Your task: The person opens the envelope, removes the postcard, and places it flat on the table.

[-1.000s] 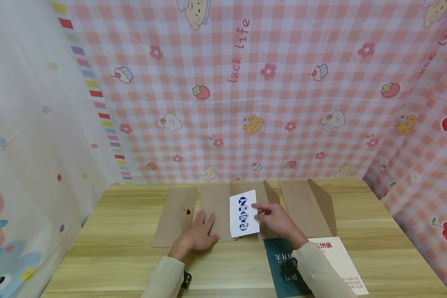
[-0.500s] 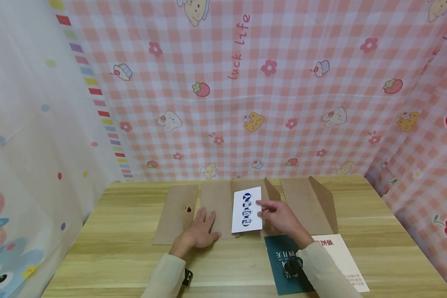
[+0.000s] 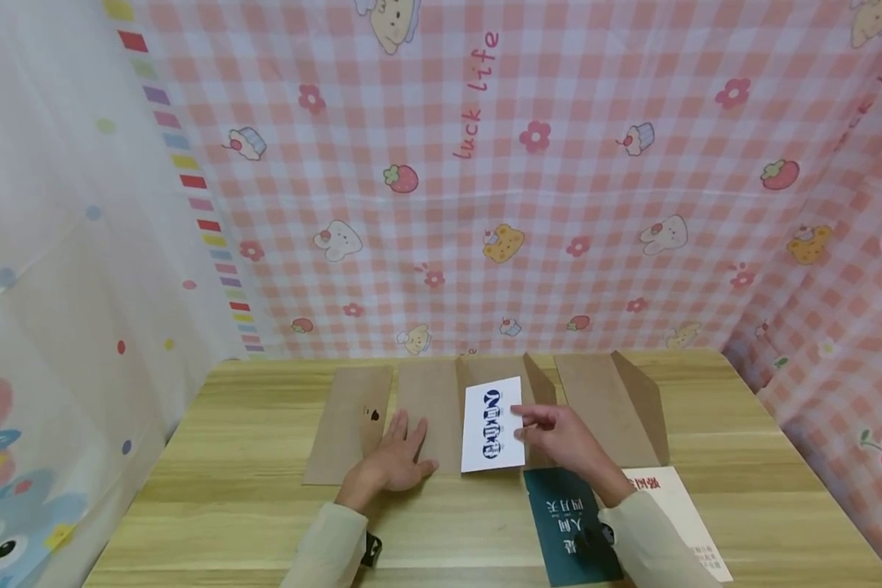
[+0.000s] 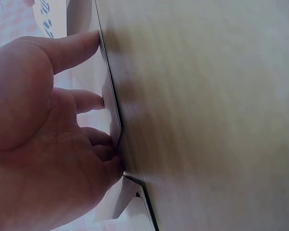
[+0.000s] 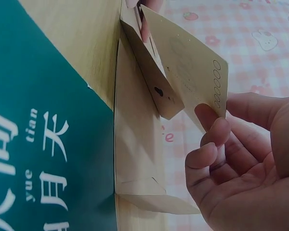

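My left hand (image 3: 391,462) rests with fingers spread on a brown kraft envelope (image 3: 428,388); in the left wrist view its fingertips (image 4: 89,100) press at the envelope's edge. My right hand (image 3: 564,438) pinches a white postcard (image 3: 491,433) with dark blue lettering by its right edge. The right wrist view shows the postcard's back (image 5: 192,62), with a row of small circles, tilted above the table. Behind the postcard lies another kraft envelope (image 3: 496,367), its flap (image 3: 538,382) unfolded to the right and partly hidden.
At the left is an envelope (image 3: 338,425) with a small black mark. To the right lies one with its flap out (image 3: 595,408). A dark green card (image 3: 559,523) with white characters and a cream card (image 3: 676,506) with red print lie under my right forearm.
The postcard in my right hand has shifted slightly to the right, rising a little and then coming back down. My left hand has stayed in place on the envelope.
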Demonstrator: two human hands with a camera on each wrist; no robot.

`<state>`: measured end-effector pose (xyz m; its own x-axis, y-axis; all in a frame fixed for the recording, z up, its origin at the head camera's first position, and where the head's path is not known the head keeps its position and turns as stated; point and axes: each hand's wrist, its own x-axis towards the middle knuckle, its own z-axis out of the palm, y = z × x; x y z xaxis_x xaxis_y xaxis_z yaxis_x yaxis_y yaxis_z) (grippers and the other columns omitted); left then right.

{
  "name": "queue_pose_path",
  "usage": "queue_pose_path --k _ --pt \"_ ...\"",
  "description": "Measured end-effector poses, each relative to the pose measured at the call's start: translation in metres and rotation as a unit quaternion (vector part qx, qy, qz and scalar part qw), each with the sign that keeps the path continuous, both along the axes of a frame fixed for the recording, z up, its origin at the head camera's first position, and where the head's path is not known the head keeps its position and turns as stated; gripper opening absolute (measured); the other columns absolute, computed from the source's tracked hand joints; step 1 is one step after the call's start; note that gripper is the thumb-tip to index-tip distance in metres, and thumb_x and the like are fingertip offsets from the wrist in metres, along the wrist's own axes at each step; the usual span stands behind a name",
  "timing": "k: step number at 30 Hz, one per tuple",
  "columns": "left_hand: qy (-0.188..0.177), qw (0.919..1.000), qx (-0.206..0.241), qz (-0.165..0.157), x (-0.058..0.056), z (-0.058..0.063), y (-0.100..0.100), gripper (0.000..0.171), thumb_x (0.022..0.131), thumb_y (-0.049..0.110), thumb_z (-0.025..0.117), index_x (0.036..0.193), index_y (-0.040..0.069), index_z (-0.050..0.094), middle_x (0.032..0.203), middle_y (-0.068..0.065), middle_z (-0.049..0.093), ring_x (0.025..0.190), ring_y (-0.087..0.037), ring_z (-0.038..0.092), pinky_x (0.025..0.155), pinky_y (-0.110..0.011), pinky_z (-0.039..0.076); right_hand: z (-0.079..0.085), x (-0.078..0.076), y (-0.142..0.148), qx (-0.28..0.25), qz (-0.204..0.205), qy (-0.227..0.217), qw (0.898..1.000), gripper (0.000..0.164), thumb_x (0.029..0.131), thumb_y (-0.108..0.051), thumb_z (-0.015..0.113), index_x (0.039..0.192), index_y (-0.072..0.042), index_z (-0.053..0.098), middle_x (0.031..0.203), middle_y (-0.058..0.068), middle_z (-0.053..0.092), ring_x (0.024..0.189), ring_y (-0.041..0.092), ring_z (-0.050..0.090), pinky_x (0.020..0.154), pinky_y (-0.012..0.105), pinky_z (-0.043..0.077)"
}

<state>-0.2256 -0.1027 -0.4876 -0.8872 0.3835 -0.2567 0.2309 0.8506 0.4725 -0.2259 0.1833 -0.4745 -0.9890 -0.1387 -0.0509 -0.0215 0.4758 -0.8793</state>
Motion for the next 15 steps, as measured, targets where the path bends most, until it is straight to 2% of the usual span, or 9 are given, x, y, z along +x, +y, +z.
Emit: queue_pose_path --k 5,12,15 --pt "-0.001 1.0 -0.001 0.0 0.0004 -0.0002 0.0004 0.072 0.1 0.035 0.056 0.155 -0.002 0.026 0.16 -0.034 0.004 0.151 -0.043 0.002 0.121 -0.054 0.012 0.0003 0.0034 0.0037 0.001 0.007 -0.001 1.0 0.032 0.09 -0.011 0.072 0.123 -0.012 0.072 0.11 0.007 0.07 0.084 0.02 0.056 0.056 0.026 0.044" --pt "0.0 1.0 -0.003 -0.001 0.0001 -0.0015 -0.0001 0.072 0.1 0.035 0.055 0.155 -0.002 0.026 0.16 -0.034 0.004 0.151 -0.043 0.002 0.121 -0.054 0.012 0.0021 0.0065 0.0061 0.001 0.021 -0.006 1.0 0.033 0.089 -0.013 0.073 0.122 -0.011 0.072 0.101 0.004 0.068 0.087 0.02 0.056 0.071 0.026 0.049" --pt "0.001 1.0 -0.008 -0.002 0.0003 -0.0013 -0.0001 0.072 0.1 0.035 0.055 0.155 -0.001 0.026 0.16 -0.033 0.004 0.151 -0.043 0.003 0.121 -0.054 0.013 0.005 0.0092 0.0072 -0.01 0.027 -0.02 0.999 0.035 0.09 -0.013 0.073 0.124 -0.01 0.07 0.099 0.005 0.065 0.088 0.021 0.055 0.069 0.026 0.048"
